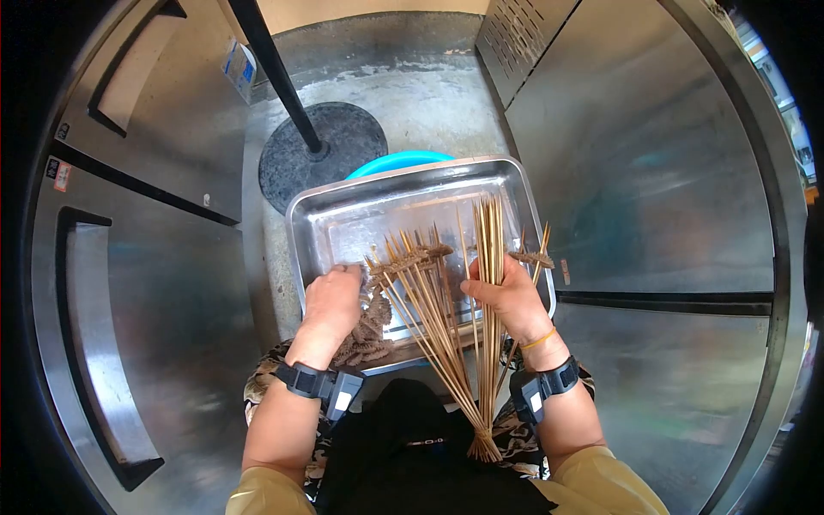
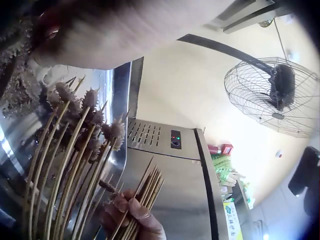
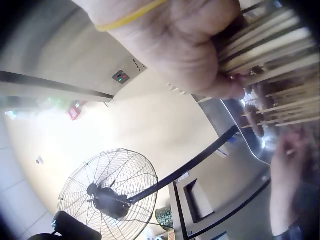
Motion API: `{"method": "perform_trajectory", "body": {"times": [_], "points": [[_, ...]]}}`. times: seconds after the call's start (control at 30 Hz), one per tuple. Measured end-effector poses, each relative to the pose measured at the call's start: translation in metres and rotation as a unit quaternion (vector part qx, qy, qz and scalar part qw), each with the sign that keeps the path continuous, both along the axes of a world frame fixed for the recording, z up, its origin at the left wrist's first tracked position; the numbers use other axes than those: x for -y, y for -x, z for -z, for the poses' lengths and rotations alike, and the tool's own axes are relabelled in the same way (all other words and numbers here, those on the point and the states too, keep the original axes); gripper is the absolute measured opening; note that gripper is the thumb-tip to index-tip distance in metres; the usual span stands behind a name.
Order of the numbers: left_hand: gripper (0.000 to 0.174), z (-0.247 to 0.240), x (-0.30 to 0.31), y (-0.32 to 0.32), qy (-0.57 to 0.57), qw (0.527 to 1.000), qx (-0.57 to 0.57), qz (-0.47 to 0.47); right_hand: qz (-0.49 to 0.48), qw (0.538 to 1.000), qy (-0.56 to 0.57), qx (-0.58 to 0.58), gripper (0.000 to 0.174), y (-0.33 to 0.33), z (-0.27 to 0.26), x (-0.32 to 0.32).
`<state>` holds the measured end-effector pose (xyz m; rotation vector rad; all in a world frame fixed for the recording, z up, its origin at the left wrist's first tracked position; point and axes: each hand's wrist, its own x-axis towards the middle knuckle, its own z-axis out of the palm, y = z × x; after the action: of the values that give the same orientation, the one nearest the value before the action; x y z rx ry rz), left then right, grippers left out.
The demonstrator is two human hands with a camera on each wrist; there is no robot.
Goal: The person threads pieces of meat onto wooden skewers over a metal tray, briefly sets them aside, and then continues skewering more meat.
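My right hand grips a thick bundle of bamboo skewers, pointed ends up. Beside it, more skewers fan out to the left, with ridged brown tripe-like pieces threaded near their tips. Both groups converge at a gathered lower end near the lap. Another brown piece sits on skewers just right of the right hand. My left hand is bent over the tray's left side, right at a pile of loose brown pieces; its fingertips are mostly hidden, so I cannot tell what they hold.
Under the hands lies a shallow metal tray, with a blue basin showing behind it. A round black stand base with a pole rises beyond. Steel cabinets flank both sides. A wire-caged fan hangs overhead.
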<state>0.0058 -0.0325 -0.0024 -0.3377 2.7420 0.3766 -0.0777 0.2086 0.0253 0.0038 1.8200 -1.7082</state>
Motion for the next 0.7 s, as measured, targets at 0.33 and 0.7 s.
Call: {"method": "perform_trajectory", "body": {"times": [0.33,0.7], "points": [[0.015,-0.02,-0.013,0.007,-0.077,0.991,-0.099,-0.051,0.064,0.994,0.043,-0.081,0.028,0.009,0.0,0.011],[0.02,-0.02,0.001,-0.001,-0.11,0.926,-0.347,-0.101,0.158,0.854,-0.177,-0.463,0.037,0.014,0.004,-0.033]]}}
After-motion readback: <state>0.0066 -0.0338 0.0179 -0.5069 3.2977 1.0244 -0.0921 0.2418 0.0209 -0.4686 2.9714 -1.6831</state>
